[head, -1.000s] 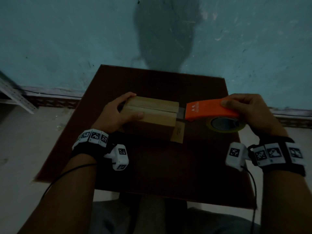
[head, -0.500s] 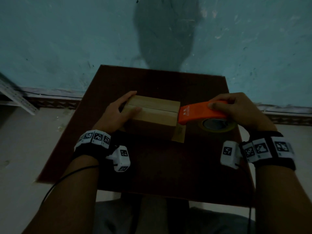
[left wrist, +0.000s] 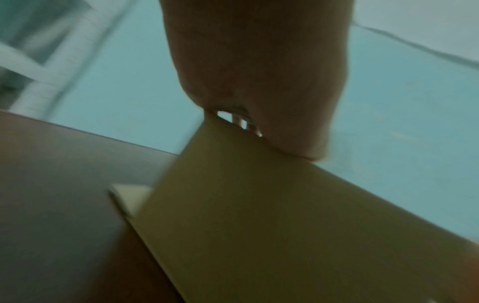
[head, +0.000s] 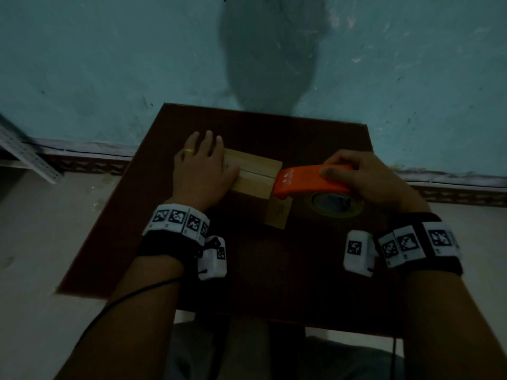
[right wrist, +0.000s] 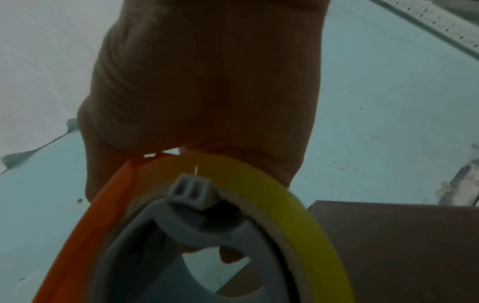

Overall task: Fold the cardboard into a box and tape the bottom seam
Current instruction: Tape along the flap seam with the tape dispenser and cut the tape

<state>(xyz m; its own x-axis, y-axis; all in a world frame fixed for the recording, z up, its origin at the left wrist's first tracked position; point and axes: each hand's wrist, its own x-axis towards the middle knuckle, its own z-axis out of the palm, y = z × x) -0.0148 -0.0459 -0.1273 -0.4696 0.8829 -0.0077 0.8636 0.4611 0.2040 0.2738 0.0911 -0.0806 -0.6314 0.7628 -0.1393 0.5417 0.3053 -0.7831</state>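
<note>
The cardboard box [head: 253, 175] sits on the dark table [head: 274, 270], between the hands. Left hand [head: 201, 171] lies flat on the box's left end, fingers straight, spread. Right hand [head: 367, 178] grips the orange tape dispenser [head: 307, 181], whose nose touches the box's right end. Box long axis runs left to right; the top seam follows it. Yellow tape roll [right wrist: 272, 194] is partly hidden under the dispenser. A loose flap [head: 278, 212] lies below the nose. Left wrist view is blurred.

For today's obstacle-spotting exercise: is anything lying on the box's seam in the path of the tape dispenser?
Yes. The left hand rests flat on the far end of the box, covering that stretch of seam. Between it and the tape dispenser, held by the right hand, nothing visible lies.
</note>
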